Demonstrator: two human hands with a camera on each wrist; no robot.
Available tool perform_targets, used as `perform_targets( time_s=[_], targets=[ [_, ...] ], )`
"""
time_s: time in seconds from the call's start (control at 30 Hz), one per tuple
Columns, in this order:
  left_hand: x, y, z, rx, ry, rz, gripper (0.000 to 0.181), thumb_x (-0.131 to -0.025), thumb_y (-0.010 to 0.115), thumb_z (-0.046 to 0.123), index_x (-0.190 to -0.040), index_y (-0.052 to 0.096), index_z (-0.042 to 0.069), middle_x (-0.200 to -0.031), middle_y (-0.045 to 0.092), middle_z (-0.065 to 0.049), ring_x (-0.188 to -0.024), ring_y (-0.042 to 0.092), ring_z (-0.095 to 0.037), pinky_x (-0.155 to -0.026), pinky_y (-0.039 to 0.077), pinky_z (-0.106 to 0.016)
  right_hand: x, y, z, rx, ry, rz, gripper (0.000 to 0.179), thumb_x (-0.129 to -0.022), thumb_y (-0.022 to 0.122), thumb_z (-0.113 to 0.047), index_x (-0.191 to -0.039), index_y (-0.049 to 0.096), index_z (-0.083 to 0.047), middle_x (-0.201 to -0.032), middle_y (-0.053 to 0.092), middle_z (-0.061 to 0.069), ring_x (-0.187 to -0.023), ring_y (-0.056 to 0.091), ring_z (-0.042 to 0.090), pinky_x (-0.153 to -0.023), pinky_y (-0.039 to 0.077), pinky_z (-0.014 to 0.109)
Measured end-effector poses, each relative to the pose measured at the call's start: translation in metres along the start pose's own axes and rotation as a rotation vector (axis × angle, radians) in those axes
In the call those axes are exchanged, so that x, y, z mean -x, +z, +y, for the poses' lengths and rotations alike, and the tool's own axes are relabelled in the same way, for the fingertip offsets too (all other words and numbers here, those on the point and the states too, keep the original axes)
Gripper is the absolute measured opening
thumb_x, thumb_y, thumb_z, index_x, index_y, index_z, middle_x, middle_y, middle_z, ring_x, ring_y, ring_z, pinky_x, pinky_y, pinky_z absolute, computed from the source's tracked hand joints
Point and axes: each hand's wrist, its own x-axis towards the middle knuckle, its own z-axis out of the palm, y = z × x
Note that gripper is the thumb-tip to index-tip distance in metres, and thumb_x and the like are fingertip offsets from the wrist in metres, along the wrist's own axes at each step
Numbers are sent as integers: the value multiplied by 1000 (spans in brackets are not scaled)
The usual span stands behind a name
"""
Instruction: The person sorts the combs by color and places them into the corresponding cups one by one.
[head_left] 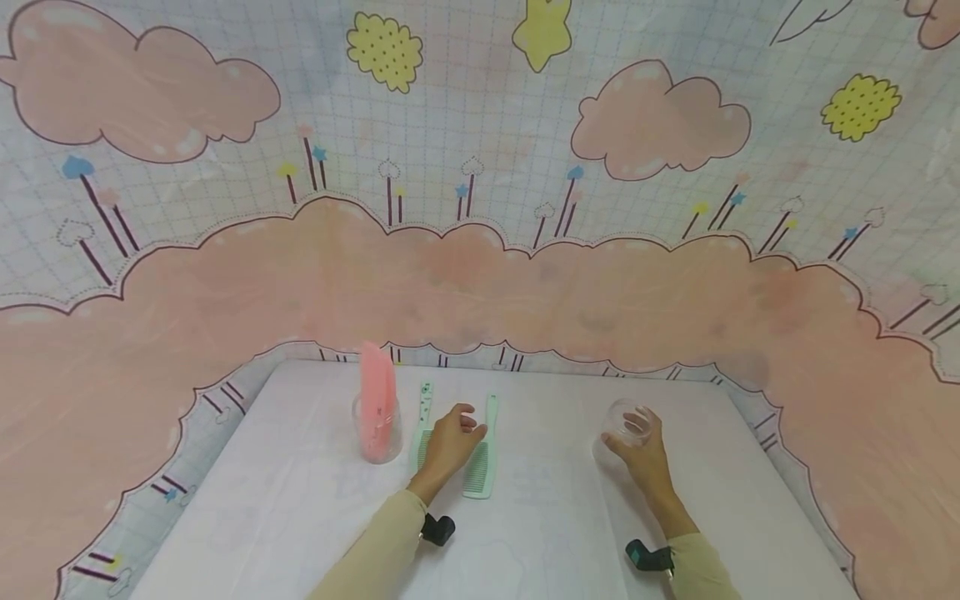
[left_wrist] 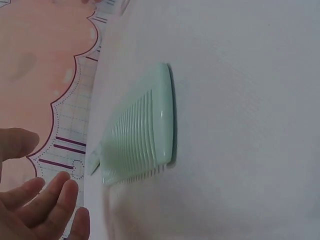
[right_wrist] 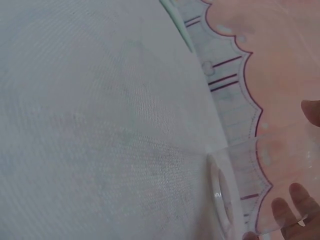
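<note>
Two mint-green combs lie on the table in the head view, a left comb (head_left: pixel 425 408) with dark marks on its handle and a right comb (head_left: pixel 480 471). Over the space between them is my left hand (head_left: pixel 450 442), fingers loosely bent and holding nothing; it partly covers the left comb. The left wrist view has one comb (left_wrist: pixel 135 130) flat on the table, apart from the fingers (left_wrist: pixel 55 205). Farther right, my right hand (head_left: pixel 645 454) grips a clear cup (head_left: pixel 618 412), thumb and fingers on opposite sides of its see-through wall.
At the left, a clear container (head_left: pixel 393 446) holds an upright flat pink item (head_left: pixel 377 400); its kind is unclear. A white cloth covers the table (head_left: pixel 540 517). Behind stands a patterned backdrop (head_left: pixel 495 292) with clouds.
</note>
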Motion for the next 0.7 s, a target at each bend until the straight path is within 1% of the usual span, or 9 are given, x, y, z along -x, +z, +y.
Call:
perform_targets(
  time_s=[0.2,0.3,0.4,0.5,0.6,0.7],
  targets=[
    [-7,9,-1,-89,-32,-25,35,-87,72,24,-115,63,5,-97,71,-9,-86,66,-22,-73,53,-38,1,1,2,11,5,17,99,-85,78,-30,-155,9,-12,-153,35,16,-143,33,34,-111,38,50],
    [-8,12,-1,-128,-43,-22,33,-85,74,24,-110,65,4,-94,70,-8,-81,63,-20,-70,51,-36,0,2,5,10,11,15,100,-84,78,-31,-155,9,-13,-153,35,15,-143,32,34,-111,38,50],
    [-7,14,0,-173,-59,-18,30,-84,76,27,-102,67,4,-88,67,-6,-76,58,-19,-69,48,-35,1,2,6,6,14,10,101,-84,78,-31,-155,8,-15,-154,34,15,-144,31,34,-112,37,51],
    [-7,15,3,-206,-85,-16,29,-82,77,31,-94,68,6,-84,66,-5,-75,55,-21,-73,47,-39,1,2,7,6,17,8,100,-84,78,-31,-155,9,-16,-154,34,14,-144,31,34,-113,36,52],
    [-7,18,4,-231,-103,-13,29,-82,77,33,-89,68,7,-84,67,-6,-80,55,-24,-83,43,-45,1,2,7,15,12,10,100,-84,78,-31,-155,9,-15,-154,34,15,-144,30,35,-114,35,54],
    [-8,22,3,-258,-102,-7,29,-81,78,34,-86,68,8,-84,68,-6,-84,55,-26,-85,39,-48,0,2,8,16,20,14,100,-84,78,-31,-154,10,-16,-154,34,15,-144,30,35,-114,35,54]
  ],
)
